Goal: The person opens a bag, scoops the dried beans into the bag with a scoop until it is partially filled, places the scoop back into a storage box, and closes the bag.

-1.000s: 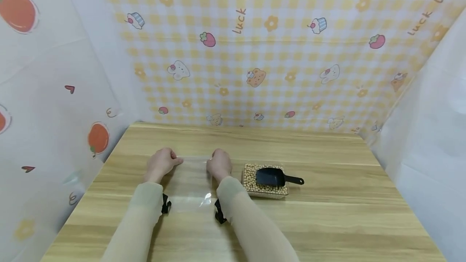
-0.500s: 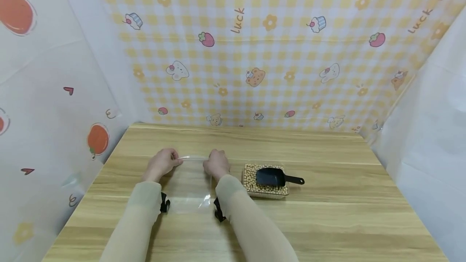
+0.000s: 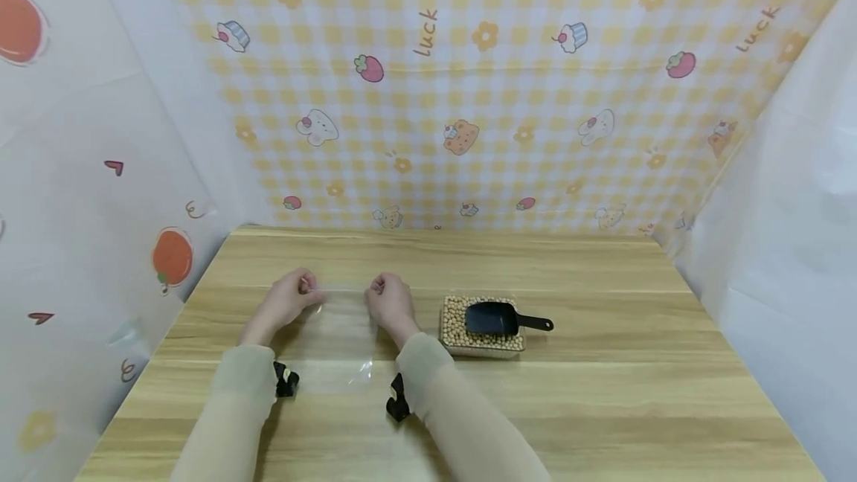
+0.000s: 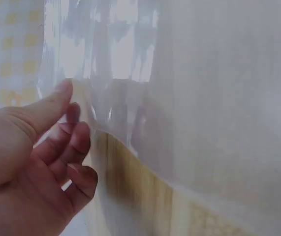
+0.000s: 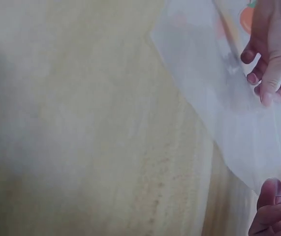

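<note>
Your left hand (image 3: 284, 300) pinches the far left corner of a clear plastic bag (image 3: 340, 341) between thumb and fingers, and your right hand (image 3: 391, 305) pinches its far right corner, both grips narrow. The bag spans the gap between your hands and forearms, above the left part of the wooden table (image 3: 616, 393); its film is so transparent that it could be a plain sheet. Just right of your right hand stands a clear container (image 3: 478, 352) of pale beans (image 3: 457, 322), a black scoop (image 3: 492, 319) lying on them, handle pointing right.
</note>
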A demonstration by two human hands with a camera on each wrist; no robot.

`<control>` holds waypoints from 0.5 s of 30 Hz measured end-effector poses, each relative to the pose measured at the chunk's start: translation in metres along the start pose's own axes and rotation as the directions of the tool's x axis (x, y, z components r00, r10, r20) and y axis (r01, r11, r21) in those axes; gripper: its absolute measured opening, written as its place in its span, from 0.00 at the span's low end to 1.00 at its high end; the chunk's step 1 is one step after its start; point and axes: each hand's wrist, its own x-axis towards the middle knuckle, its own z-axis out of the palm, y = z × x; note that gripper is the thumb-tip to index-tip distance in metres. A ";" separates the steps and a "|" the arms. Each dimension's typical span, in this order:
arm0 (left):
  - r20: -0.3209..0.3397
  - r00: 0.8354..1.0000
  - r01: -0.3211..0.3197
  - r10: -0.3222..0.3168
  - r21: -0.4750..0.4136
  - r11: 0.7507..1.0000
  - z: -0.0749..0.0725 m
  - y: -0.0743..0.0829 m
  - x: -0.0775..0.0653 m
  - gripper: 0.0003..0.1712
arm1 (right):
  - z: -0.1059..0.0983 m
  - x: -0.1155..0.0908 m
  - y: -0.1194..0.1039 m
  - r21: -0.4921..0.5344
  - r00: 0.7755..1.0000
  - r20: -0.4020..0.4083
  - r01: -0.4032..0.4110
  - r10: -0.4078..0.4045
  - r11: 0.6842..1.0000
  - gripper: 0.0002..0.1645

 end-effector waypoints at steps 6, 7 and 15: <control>-0.003 1.000 0.003 -0.003 -0.057 0.998 -0.008 -0.002 -0.006 0.20 | -0.002 -0.006 -0.003 0.074 0.999 0.002 0.051 -0.052 0.996 0.03; -0.001 1.000 0.006 -0.006 -0.060 0.998 -0.009 -0.002 -0.007 0.21 | -0.003 -0.007 -0.003 0.080 0.999 0.003 0.053 -0.054 0.995 0.03; -0.006 1.000 0.002 -0.003 -0.079 0.997 -0.008 0.005 -0.009 0.17 | -0.012 -0.014 -0.004 0.072 0.993 -0.018 0.121 -0.120 0.990 0.03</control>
